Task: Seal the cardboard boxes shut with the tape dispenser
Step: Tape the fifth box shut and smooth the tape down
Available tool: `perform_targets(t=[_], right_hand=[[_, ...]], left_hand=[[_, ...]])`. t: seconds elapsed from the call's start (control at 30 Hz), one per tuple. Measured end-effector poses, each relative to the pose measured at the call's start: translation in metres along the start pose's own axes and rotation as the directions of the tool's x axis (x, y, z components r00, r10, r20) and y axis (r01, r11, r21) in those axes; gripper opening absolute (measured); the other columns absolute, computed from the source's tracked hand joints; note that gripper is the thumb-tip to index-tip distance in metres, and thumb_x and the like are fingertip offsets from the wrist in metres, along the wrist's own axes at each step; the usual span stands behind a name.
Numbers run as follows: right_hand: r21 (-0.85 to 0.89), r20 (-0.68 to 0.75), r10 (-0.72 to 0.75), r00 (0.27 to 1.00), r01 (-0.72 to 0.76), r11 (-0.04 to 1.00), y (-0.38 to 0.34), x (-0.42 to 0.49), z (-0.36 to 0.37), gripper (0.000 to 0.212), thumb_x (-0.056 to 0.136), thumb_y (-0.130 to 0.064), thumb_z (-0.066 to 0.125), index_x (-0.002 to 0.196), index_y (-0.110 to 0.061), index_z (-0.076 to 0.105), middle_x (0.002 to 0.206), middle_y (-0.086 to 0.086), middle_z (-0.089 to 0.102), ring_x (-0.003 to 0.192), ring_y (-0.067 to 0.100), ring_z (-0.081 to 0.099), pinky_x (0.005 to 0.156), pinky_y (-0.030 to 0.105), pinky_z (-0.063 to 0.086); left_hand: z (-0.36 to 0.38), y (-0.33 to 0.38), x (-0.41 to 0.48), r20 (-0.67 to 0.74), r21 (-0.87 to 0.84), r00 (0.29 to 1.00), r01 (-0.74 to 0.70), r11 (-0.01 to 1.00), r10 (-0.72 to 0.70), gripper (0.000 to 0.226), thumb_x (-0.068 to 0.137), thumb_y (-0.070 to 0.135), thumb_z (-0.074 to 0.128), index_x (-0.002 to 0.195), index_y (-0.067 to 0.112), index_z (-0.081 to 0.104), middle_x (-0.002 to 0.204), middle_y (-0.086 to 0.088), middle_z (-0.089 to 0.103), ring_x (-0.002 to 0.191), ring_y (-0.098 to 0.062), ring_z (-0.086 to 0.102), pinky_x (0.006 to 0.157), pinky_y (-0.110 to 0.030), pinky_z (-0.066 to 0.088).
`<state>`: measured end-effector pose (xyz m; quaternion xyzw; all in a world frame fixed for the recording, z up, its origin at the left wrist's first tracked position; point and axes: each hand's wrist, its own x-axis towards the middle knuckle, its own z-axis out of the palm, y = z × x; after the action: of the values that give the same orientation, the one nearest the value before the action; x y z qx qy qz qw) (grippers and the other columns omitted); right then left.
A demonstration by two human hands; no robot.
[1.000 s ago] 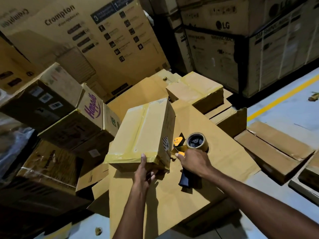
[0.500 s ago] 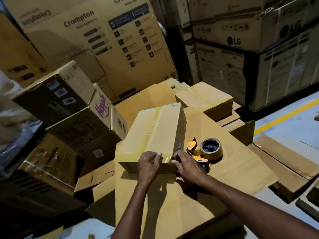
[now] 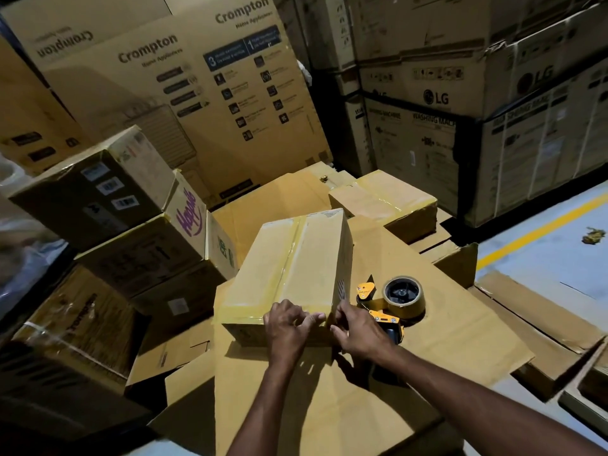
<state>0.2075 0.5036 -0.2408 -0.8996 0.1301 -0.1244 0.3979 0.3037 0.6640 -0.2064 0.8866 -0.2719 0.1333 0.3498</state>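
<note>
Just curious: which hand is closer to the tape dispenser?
Right. The right hand sits just beside the tape dispenser; the left hand holds the taped box at its near edge, farther away.

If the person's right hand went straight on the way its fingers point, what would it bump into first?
The taped box. The right hand has its fingertips at the box's near right corner, pointing into it, so there seems to be no gap left to cross. The tape dispenser lies further right, off that line.

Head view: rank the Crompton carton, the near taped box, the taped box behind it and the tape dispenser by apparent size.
1. Crompton carton, largest by far.
2. near taped box.
3. rear taped box; it looks smaller, but it sits farther away, so their true order is unsure.
4. tape dispenser, smallest.
</note>
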Motion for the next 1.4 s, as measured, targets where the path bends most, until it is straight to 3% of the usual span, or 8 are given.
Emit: perform_targets(t=[0.13,0.27,0.47,0.67,0.8,0.93,1.33,1.4], right_hand=[[0.003,0.023,0.013,1.0,-0.013,1.0,-0.002,0.001,-0.002,0.027,0.094,-0.027,0.073,0.104,-0.025,0.047,0.1,-0.006,0.059,0.09,0.009,0.059,0.071,0.021,0.048],[0.023,0.092,-0.052,0.994,0.05,0.998,0.004,0.002,-0.013,0.022,0.09,-0.024,0.07,0.1,-0.025,0.05,0.096,-0.006,0.06,0.089,0.014,0.062,0.077,0.033,0.06],[0.014,-0.069,-0.061,0.996,0.062,0.998,-0.014,0.008,-0.016,0.037,0.094,-0.058,0.063,0.088,-0.025,0.047,0.081,-0.004,0.057,0.073,0.011,0.054,0.063,0.029,0.046],[-0.082,0.0,-0.07,0.998,0.069,0.994,-0.012,0.011,-0.011,0.035,0.093,-0.048,0.071,0.097,-0.029,0.043,0.091,-0.008,0.056,0.083,0.014,0.057,0.065,0.021,0.043],[-0.178,-0.109,-0.189,0.976,0.168,0.97,-0.009,0.006,-0.011,0.052,0.086,-0.049,0.078,0.12,-0.03,0.045,0.115,-0.007,0.053,0.103,0.011,0.053,0.083,0.021,0.045],[-0.294,-0.255,-0.361,0.897,0.283,0.913,-0.019,0.008,-0.011,0.067,0.084,-0.061,0.073,0.133,-0.021,0.05,0.134,0.003,0.051,0.122,0.018,0.049,0.101,0.036,0.04],[-0.516,0.108,-0.247,0.963,0.267,0.814,-0.053,0.038,0.019,0.072,0.102,-0.063,0.019,0.153,-0.019,0.043,0.163,0.006,0.039,0.153,0.021,0.029,0.125,0.034,0.009],[-0.548,0.151,-0.274,0.95,0.311,0.777,-0.046,0.037,0.021,0.068,0.106,-0.061,0.02,0.15,-0.017,0.047,0.159,0.008,0.045,0.15,0.024,0.036,0.124,0.036,0.015]], left_hand=[[0.005,-0.01,-0.002,-0.043,0.045,0.994,-0.099,0.994,0.101,0.035,0.07,0.05,0.085,0.066,0.021,0.067,0.075,0.014,0.054,0.079,-0.015,0.051,0.077,-0.032,0.027],[0.009,-0.016,0.002,-0.065,0.116,0.974,-0.207,0.971,0.216,0.041,0.074,0.06,0.071,0.068,0.021,0.063,0.075,0.01,0.055,0.076,-0.017,0.052,0.074,-0.034,0.033],[0.011,-0.019,-0.008,-0.005,0.206,0.956,-0.288,0.935,0.295,0.035,0.073,0.031,0.09,0.082,0.02,0.058,0.086,0.006,0.052,0.084,-0.019,0.049,0.079,-0.03,0.032],[0.016,-0.035,-0.026,-0.038,0.139,0.936,-0.343,0.929,0.351,0.049,0.074,0.025,0.092,0.115,0.02,0.065,0.118,0.002,0.063,0.111,-0.021,0.057,0.094,-0.043,0.052],[0.004,-0.055,-0.034,-0.081,0.117,0.901,-0.417,0.902,0.427,0.042,0.086,0.032,0.081,0.122,0.014,0.071,0.133,-0.002,0.066,0.131,-0.02,0.058,0.109,-0.047,0.046],[-0.016,-0.072,-0.03,-0.209,0.122,0.926,-0.293,0.948,0.313,0.045,0.092,0.045,0.069,0.122,0.012,0.071,0.134,-0.004,0.065,0.134,-0.022,0.054,0.115,-0.049,0.04],[-0.02,-0.089,0.009,-0.206,0.133,0.96,-0.163,0.978,0.188,0.046,0.087,0.062,0.067,0.089,0.016,0.067,0.091,0.001,0.059,0.093,-0.021,0.056,0.112,-0.044,0.035],[-0.015,-0.089,0.006,-0.225,0.114,0.959,-0.151,0.982,0.174,0.047,0.086,0.062,0.065,0.088,0.015,0.066,0.091,0.0,0.057,0.093,-0.021,0.054,0.109,-0.045,0.039]])
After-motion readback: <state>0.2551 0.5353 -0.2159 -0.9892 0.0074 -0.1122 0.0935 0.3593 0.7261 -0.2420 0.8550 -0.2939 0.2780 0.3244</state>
